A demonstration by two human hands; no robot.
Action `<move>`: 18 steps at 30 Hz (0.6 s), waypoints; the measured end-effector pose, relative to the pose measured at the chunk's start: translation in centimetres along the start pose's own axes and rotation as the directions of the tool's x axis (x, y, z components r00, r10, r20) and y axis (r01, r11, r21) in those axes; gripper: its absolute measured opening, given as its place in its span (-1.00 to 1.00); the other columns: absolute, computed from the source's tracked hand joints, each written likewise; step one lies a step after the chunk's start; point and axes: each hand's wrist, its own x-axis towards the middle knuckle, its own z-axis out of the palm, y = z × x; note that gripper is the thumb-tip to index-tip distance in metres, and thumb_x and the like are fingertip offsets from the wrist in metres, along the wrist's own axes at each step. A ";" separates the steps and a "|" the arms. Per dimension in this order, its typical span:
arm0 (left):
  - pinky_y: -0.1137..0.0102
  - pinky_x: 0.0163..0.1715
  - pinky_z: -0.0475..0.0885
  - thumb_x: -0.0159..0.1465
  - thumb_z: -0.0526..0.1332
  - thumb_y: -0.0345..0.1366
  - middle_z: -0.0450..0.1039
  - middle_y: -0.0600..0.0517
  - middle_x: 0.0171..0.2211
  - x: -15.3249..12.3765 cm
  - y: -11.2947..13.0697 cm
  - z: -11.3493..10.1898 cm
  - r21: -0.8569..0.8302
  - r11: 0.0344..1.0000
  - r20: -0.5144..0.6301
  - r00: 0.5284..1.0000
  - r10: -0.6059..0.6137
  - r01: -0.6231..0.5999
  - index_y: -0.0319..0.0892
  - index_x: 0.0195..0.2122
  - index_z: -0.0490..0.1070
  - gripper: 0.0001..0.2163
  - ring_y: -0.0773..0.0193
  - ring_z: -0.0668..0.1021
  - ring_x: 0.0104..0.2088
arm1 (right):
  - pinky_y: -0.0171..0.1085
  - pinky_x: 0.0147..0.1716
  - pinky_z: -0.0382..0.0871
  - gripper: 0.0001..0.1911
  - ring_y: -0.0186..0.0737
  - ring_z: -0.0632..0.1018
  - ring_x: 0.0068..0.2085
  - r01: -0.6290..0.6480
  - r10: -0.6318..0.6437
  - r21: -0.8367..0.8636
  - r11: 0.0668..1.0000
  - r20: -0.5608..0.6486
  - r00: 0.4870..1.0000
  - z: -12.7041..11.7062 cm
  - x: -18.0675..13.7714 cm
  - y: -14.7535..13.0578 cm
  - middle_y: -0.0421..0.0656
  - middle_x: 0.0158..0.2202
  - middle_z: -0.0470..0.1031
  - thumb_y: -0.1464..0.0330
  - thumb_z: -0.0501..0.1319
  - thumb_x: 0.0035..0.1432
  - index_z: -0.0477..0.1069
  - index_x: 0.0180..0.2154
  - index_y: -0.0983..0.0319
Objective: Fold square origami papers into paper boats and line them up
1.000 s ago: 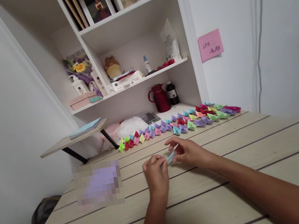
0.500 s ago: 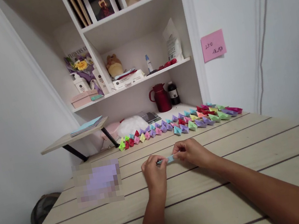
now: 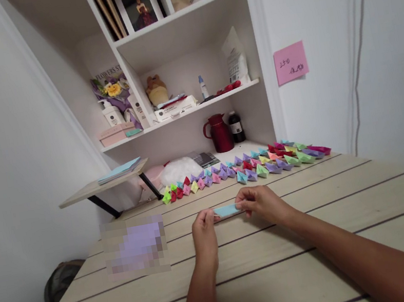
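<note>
A narrow strip of folded light blue paper (image 3: 226, 210) lies lengthwise between my two hands, just above the wooden table (image 3: 318, 234). My left hand (image 3: 203, 233) pinches its left end with closed fingers. My right hand (image 3: 261, 204) pinches the right end, fingers curled. Beyond them, a long row of small folded paper boats (image 3: 244, 166) in several colours runs along the far edge of the table.
A white shelf unit (image 3: 188, 70) stands behind the table with a dark red jug (image 3: 218, 133), a dark bottle (image 3: 236, 127), boxes and a framed picture. A small raised board (image 3: 102, 185) holds a stack of blue paper. A pink note (image 3: 290, 62) sticks to the wall. A blurred purple patch lies at the table's left.
The blue paper has gone from tilted and bunched between the fingers to a flat, stretched strip. Both hands have drawn slightly apart along it.
</note>
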 end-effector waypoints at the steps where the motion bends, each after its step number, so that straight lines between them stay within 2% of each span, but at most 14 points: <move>1: 0.40 -0.25 0.30 0.20 0.20 -0.14 0.47 0.00 -0.40 -0.1 0.0 0.0 0.000 1.000 0.000 1.000 0.001 -0.001 -0.18 -0.38 0.46 -0.80 0.23 0.47 -0.35 | -0.33 -0.46 0.26 -0.87 -0.28 0.45 -0.54 0.008 -0.008 -0.001 1.000 -0.007 1.000 -0.1 0.0 0.1 -0.28 -0.63 0.43 0.30 0.20 0.05 0.45 -0.45 0.22; 3: 0.40 -0.22 0.32 0.18 0.22 -0.20 0.45 -0.02 -0.25 -0.2 0.0 0.2 -0.003 1.000 0.004 1.000 0.001 -0.001 -0.15 -0.22 0.43 -0.81 0.26 0.47 -0.32 | -0.32 -0.43 0.26 -0.89 -0.27 0.45 -0.52 0.025 -0.025 -0.006 1.000 -0.024 0.999 -0.2 0.2 0.4 -0.28 -0.62 0.43 0.32 0.19 0.05 0.44 -0.44 0.21; 6: 0.40 -0.25 0.35 0.11 0.26 -0.34 0.33 -0.04 -0.07 -0.4 -0.1 0.5 0.004 1.000 0.065 0.998 -0.005 0.005 -0.06 0.04 0.29 -0.56 0.32 0.48 -0.33 | -0.31 -0.40 0.26 -0.91 -0.26 0.44 -0.49 0.041 -0.042 -0.018 0.999 -0.043 0.998 -0.4 0.3 0.7 -0.27 -0.59 0.44 0.34 0.18 0.06 0.42 -0.43 0.20; 8: 0.41 -0.27 0.36 0.09 0.25 -0.40 0.29 -0.04 -0.06 -0.4 -0.1 0.7 0.023 1.000 0.103 0.995 -0.003 0.000 -0.02 0.11 0.22 -0.47 0.37 0.48 -0.36 | -0.30 -0.39 0.26 -0.92 -0.25 0.45 -0.48 0.046 -0.047 -0.021 0.999 -0.042 0.998 -0.4 0.4 0.8 -0.27 -0.58 0.44 0.36 0.16 0.06 0.42 -0.42 0.20; 14: 0.47 -0.35 0.35 0.06 0.20 -0.44 0.34 0.07 -0.26 0.0 -0.3 0.6 0.007 1.000 0.048 0.999 0.008 -0.009 -0.07 -0.03 0.29 -0.59 0.38 0.50 -0.44 | -0.32 -0.40 0.28 -0.91 -0.25 0.48 -0.48 0.057 -0.057 -0.012 0.998 0.022 0.998 0.0 0.0 0.5 -0.28 -0.59 0.45 0.45 0.14 0.02 0.41 -0.38 0.20; 18: 0.49 -0.41 0.33 0.01 0.22 -0.47 0.35 0.09 -0.32 0.1 -0.7 0.7 0.031 0.999 0.054 0.998 0.017 -0.018 -0.09 -0.16 0.32 -0.65 0.39 0.46 -0.47 | -0.35 -0.45 0.29 -0.83 -0.28 0.50 -0.52 0.045 -0.045 -0.002 0.999 0.082 0.996 0.4 -0.2 0.8 -0.31 -0.58 0.44 0.50 0.12 -0.03 0.36 -0.33 0.18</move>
